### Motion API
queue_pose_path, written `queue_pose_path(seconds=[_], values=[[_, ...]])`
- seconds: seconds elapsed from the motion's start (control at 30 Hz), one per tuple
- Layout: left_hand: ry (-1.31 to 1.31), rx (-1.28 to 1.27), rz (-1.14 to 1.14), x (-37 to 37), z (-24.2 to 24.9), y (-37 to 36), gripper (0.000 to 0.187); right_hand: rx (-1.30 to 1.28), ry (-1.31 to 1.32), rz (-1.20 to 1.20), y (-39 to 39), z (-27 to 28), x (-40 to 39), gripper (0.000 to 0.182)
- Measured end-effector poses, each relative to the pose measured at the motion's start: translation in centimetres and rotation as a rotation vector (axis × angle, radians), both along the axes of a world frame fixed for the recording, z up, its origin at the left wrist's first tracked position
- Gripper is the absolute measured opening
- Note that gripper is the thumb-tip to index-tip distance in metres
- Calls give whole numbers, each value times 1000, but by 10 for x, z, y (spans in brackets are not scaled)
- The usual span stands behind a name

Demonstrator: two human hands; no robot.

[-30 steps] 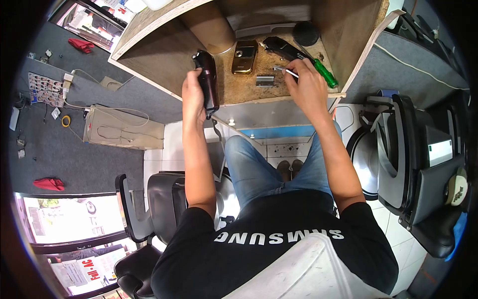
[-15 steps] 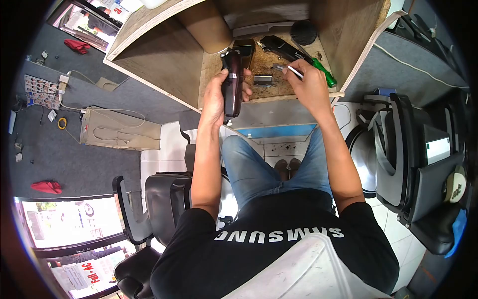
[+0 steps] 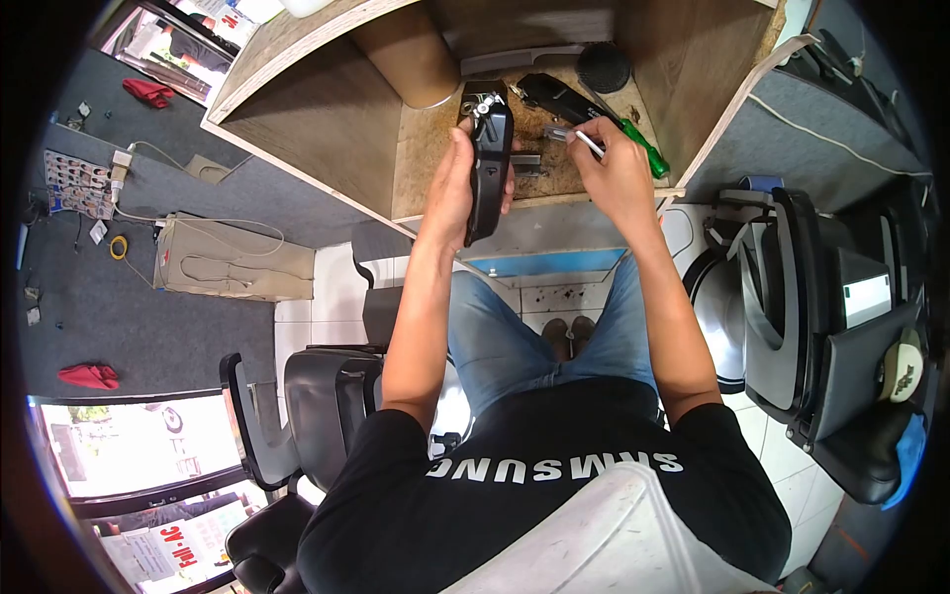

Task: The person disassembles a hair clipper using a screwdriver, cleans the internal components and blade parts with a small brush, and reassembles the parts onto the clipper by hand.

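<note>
My left hand (image 3: 457,188) grips a dark hair clipper body (image 3: 487,163), held upright over the wooden shelf (image 3: 327,129), its open head with exposed metal parts pointing away from me. My right hand (image 3: 616,170) pinches a thin white-tipped tool (image 3: 588,144), its tip near a small metal blade piece (image 3: 554,132) on the shelf. A green-handled screwdriver (image 3: 643,147) lies just right of that hand.
On the shelf lie another black clipper (image 3: 556,97), a round black brush (image 3: 604,67), a grey comb piece (image 3: 520,59) and a brown cylinder (image 3: 416,54). Black barber chairs stand at the right (image 3: 831,327) and lower left (image 3: 317,396). My jeans-clad legs are below.
My left hand carried the clipper from the shelf's left side to the right, toward my right hand, and turned it so the open head shows. The right hand stayed nearly still.
</note>
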State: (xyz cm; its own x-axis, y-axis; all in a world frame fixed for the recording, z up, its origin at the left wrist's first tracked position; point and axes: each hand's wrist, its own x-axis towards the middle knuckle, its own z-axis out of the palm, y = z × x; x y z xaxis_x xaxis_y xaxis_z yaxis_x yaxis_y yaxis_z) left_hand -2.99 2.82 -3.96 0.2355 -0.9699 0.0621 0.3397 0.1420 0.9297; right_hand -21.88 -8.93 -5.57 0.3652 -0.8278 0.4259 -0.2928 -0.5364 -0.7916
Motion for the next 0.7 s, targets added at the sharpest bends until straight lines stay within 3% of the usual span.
queue_pose_path(seconds=[0.17, 0.27, 0.3, 0.53, 0.7], values=[[3, -49, 75, -28, 3, 13, 37, -110, -108, -13, 3, 3, 0, 17], [-60, -34, 76, -35, 1, 27, 38, -1, -310, -7, 9, 4, 0, 14], [-95, -15, 95, -42, 5, 31, 39, 140, -454, 54, 9, -2, 1, 11], [-351, -70, 199, -71, 14, 48, 51, -332, -457, 182, 68, 39, -27, 16], [-554, -149, 219, -70, 11, 54, 56, -403, -380, 209, 76, 45, -36, 19]])
